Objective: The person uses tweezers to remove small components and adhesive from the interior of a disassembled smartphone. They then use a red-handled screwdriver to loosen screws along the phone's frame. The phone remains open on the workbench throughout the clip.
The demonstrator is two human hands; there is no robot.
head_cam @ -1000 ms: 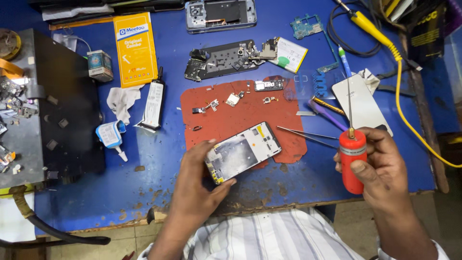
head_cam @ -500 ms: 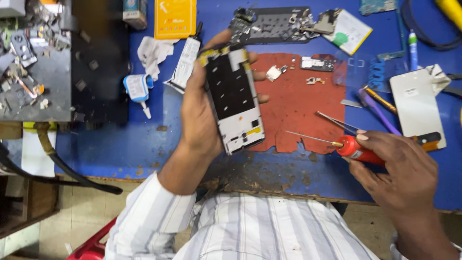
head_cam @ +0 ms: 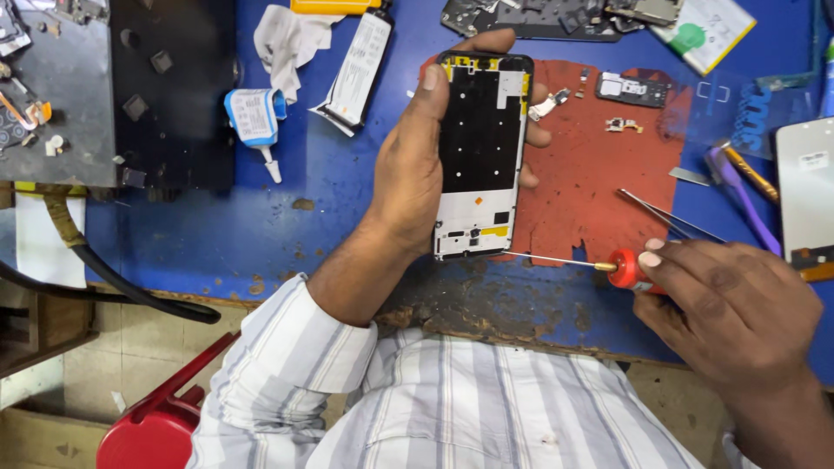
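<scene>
My left hand point(head_cam: 415, 169) grips an opened phone frame point(head_cam: 480, 152) upright above the blue bench, its bare black and white inside facing me. My right hand point(head_cam: 730, 304) holds a red-handled screwdriver point(head_cam: 621, 267) low at the right. The thin shaft points left, and its tip sits just beside the phone's bottom right corner. Under the phone lies a red work mat point(head_cam: 599, 182) with small loose phone parts on it.
Metal tweezers point(head_cam: 669, 217) lie on the mat's right edge, purple and orange tools point(head_cam: 743, 187) beyond them. A white phone panel point(head_cam: 806, 195) sits far right. A small glue bottle point(head_cam: 254, 122), a battery point(head_cam: 358, 65), a crumpled cloth point(head_cam: 282, 39) and a black tray point(head_cam: 174, 95) stand at left.
My left hand lifted the phone frame off the mat and turned it upright, inside facing me. My right hand swung the screwdriver down flat, tip toward the phone's lower edge.
</scene>
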